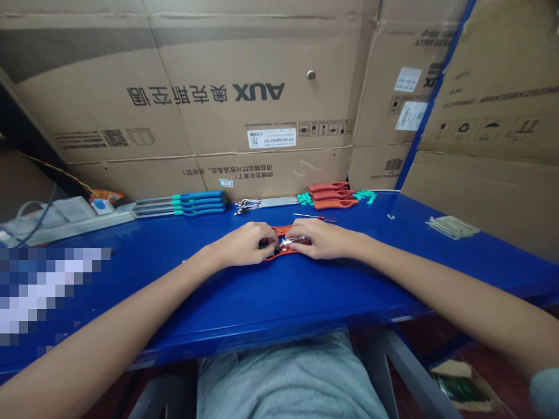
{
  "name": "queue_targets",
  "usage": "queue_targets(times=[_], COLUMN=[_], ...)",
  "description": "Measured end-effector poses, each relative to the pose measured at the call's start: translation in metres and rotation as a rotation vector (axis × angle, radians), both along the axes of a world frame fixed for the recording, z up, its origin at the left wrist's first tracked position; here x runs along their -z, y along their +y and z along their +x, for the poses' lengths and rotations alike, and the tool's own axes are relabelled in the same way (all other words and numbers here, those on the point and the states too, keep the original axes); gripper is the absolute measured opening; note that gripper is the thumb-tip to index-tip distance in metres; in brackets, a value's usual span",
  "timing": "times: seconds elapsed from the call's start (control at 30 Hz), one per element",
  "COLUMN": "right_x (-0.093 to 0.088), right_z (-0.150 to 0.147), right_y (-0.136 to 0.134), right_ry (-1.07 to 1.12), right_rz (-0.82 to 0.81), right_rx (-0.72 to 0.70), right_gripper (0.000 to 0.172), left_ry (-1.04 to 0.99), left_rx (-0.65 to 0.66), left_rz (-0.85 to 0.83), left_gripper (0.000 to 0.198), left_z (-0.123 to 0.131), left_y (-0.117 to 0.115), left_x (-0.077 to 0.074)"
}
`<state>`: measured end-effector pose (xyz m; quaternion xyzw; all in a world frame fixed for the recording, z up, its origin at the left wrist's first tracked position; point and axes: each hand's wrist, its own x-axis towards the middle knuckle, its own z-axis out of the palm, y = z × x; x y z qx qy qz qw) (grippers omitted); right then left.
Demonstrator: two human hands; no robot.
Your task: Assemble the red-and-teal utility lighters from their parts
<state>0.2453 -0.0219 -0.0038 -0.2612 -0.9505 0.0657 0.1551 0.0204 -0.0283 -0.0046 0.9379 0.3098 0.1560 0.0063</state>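
I see the left hand (pixel 253 243) curled over the left end of the orange shell (pixel 285 252), which lies on the blue table (pixel 262 302) between both hands; whether its fingertips pinch anything, I cannot tell. At the shell's right end, the right hand (pixel 317 237) grasps a clear part (pixel 299 240). I'd steady the shell from the left and ease small pieces in without forcing them. Fingers hide most of the inside, and the clear part is perhaps a small tank, too blurred to settle.
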Motion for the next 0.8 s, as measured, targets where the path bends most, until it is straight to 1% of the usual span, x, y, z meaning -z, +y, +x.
queue_targets(times=[0.13, 0.3, 0.5, 0.8], right_x=[-0.0011, -0.0031, -0.0019, -0.0013], right_z=[0.0005, 0.0012, 0.0005, 0.0005], right_y=[-0.0007, -0.0023, -0.0018, -0.0016], right_ry=[0.003, -0.01, -0.024, -0.001], right_rz=[0.006, 0.031, -0.005, -0.01], right_rx=[-0.003, 0.034, 0.027, 0.028], right_gripper=[0.015, 0.015, 0.018, 0.017], left_ry=[-0.003, 0.007, 0.007, -0.005], left_rx=[-0.002, -0.017, -0.016, -0.006], left_rz=[0.0, -0.01, -0.009, 0.006], left_gripper=[0.02, 0.02, 0.02, 0.019], left_z=[-0.0002, 0.0004, 0.0013, 0.0012], left_y=[0.0002, -0.0011, -0.0023, -0.0017], left_x=[0.0003, -0.0008, -0.0017, -0.0011])
